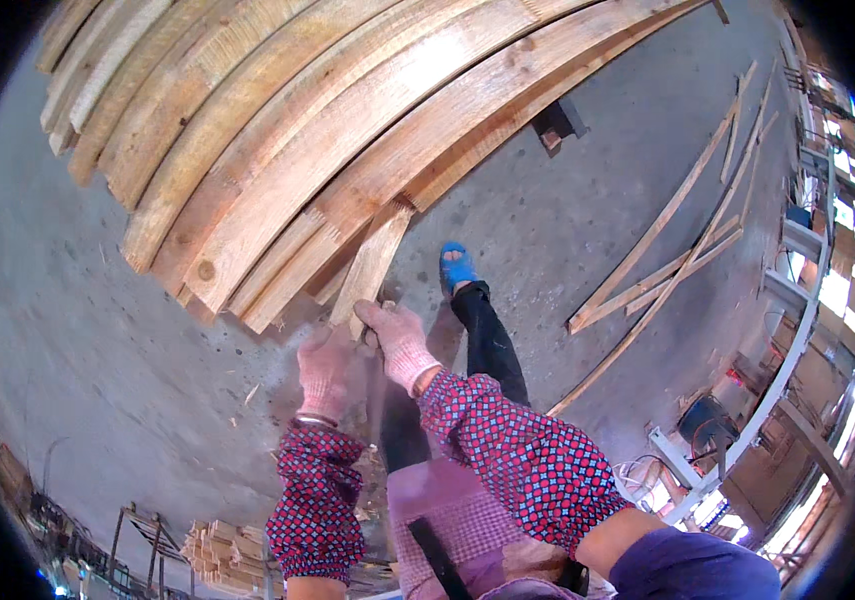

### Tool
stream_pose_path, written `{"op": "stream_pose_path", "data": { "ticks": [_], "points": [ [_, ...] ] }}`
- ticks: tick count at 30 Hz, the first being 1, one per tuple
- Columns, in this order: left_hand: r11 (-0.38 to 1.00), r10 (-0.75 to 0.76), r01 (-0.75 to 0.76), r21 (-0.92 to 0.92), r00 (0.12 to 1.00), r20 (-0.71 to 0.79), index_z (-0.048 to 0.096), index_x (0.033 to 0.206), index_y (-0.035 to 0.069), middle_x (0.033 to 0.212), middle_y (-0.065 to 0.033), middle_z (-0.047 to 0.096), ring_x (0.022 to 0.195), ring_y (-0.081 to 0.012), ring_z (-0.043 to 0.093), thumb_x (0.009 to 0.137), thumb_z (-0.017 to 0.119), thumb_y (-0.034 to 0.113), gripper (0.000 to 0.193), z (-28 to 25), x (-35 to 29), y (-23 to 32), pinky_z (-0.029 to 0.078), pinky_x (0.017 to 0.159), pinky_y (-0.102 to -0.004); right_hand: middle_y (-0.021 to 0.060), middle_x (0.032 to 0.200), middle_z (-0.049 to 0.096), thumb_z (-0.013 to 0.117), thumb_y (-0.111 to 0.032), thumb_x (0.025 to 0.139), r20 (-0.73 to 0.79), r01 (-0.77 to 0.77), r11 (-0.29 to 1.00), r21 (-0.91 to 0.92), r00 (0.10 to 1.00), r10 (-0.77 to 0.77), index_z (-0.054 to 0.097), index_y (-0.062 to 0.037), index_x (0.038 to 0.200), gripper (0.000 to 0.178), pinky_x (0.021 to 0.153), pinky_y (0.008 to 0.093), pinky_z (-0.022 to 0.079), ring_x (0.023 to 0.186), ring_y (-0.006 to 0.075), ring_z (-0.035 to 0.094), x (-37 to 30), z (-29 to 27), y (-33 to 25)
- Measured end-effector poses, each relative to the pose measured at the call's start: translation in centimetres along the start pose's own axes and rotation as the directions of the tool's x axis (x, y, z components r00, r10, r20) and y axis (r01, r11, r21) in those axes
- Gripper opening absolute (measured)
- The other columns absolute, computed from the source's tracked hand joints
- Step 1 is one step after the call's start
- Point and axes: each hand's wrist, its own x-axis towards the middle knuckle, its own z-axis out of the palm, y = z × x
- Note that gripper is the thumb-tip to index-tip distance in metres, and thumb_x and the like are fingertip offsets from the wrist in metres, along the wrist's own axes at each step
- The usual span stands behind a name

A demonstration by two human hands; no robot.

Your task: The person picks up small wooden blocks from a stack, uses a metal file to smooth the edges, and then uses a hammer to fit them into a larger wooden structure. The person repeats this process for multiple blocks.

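Both of my hands wear pale pink knitted gloves, and patterned sleeve covers wrap my forearms. My right hand [397, 337] is closed on the near end of a short wooden board [377, 258], its thumb on top. At the same end, slightly to the left, my left hand [325, 365] is closed on the board too, a little blurred, with its fingertips partly hidden. The board's far end, which looks jagged, meets the edge of a large stack of long wooden boards [327, 190] lying side by side ahead of me.
Thin wood strips [667, 265] lie crossed on the grey concrete floor [607, 190] to the right. A small dark block [557, 125] sits beside the stack. My foot in a blue slipper [457, 265] stands near the boards. A woodpile [232, 553] is at the lower left.
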Motion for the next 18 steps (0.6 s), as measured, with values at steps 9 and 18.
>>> {"op": "stream_pose_path", "data": {
  "ticks": [9,18],
  "points": [
    [0.754,-0.243,0.269,-0.599,0.962,0.127,0.062,0.101,0.001,0.092,-0.0064,0.065,0.082,-0.0171,0.063,0.089,0.061,0.01,0.015,-0.4,3.1,0.6,0.053,0.072,-0.0311,0.0059,0.074,0.056,0.071,-0.02,0.079,0.146,-0.139,0.959,0.246,0.984,0.106,0.052,-0.0034,0.089,0.028,0.052,0.0328,0.046,0.06,0.0173,0.055,2.7,1.0,0.5],
    [0.849,-0.1,0.223,-0.478,0.958,0.269,0.061,0.108,0.001,0.095,-0.0047,0.065,0.085,-0.0141,0.06,0.09,0.062,0.017,0.024,-1.8,4.7,1.1,0.049,0.079,-0.0302,0.0062,0.074,0.057,0.063,-0.027,0.086,0.357,0.618,0.728,-0.295,0.779,-0.516,0.051,-0.0043,0.088,0.026,0.053,0.0317,0.043,0.059,0.0168,0.052,6.9,-1.1,5.9]
  ]
}}
